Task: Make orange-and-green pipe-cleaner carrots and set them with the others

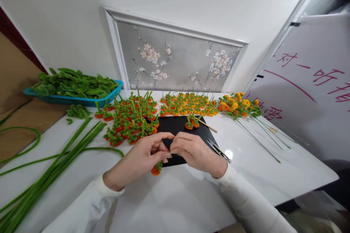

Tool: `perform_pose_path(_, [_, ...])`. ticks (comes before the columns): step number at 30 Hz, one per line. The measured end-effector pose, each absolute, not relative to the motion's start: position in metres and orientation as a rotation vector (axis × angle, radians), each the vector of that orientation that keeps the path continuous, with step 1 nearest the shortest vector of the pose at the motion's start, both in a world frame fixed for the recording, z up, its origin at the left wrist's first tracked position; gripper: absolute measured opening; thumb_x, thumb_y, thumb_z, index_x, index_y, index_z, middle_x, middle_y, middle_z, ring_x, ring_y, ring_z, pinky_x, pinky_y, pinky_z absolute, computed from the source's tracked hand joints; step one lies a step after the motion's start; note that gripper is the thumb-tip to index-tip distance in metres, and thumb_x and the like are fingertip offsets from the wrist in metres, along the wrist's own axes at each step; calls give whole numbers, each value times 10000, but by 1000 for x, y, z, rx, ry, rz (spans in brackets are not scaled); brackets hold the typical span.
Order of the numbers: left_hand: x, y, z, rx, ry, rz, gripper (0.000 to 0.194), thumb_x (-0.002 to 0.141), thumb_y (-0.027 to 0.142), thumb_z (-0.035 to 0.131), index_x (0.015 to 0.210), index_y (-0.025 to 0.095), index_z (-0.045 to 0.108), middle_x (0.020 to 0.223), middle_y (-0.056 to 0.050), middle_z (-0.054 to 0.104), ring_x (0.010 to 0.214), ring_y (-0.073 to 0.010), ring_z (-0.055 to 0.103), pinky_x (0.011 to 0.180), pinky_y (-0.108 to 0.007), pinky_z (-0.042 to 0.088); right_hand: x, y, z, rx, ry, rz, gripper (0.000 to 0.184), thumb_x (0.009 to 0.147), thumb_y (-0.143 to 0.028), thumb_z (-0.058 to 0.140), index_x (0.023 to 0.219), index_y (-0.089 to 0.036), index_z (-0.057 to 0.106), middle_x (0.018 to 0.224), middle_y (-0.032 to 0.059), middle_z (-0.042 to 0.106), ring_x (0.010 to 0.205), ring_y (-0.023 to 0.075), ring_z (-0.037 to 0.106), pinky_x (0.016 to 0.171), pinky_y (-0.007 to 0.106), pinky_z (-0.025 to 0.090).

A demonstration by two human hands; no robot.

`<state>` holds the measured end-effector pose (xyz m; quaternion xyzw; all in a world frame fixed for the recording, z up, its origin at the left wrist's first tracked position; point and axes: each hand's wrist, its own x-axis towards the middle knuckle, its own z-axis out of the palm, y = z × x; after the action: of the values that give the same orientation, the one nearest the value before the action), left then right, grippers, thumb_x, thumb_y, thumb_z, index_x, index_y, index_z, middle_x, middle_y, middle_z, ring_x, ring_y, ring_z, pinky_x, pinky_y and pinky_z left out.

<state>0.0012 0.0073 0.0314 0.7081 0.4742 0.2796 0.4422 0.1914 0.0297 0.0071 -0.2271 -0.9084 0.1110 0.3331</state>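
My left hand [142,158] and my right hand [195,153] meet over the front edge of a black mat [180,125]. Both pinch a small orange pipe-cleaner piece with a green top [156,168], which hangs below my left fingers. Its stem between the fingertips is mostly hidden. Two finished orange pieces [192,122] stand on the mat just beyond my hands.
A crowd of orange-and-green pieces [131,118] covers the white table [273,167] behind the mat. Yellow flowers on long stems [240,105] lie at right. Small scissors [218,150] and a wooden stick [207,126] are by my right hand. Long green pipe cleaners [57,164] lie left, below a blue basket [79,99] of green leaves.
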Motion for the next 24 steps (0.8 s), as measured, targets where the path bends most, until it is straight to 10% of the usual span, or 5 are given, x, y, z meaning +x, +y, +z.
perform_pose_path(6, [7, 18, 29, 1895, 1238, 858, 416, 720, 277, 654, 1124, 211, 579, 956, -38, 703, 883, -215, 654, 772, -320, 530, 199, 44, 5, -719, -2243, 317, 200, 936, -167, 418, 849, -170, 599, 863, 49, 582, 768, 128, 557, 708, 238, 462])
perform_pose_path(24, [12, 52, 34, 1792, 1040, 693, 244, 732, 193, 604, 972, 183, 558, 674, 24, 659, 617, -139, 604, 597, -245, 451, 202, 61, 3, -674, -2251, 447, 167, 923, -143, 453, 858, -169, 604, 857, 38, 576, 768, 125, 549, 704, 233, 450])
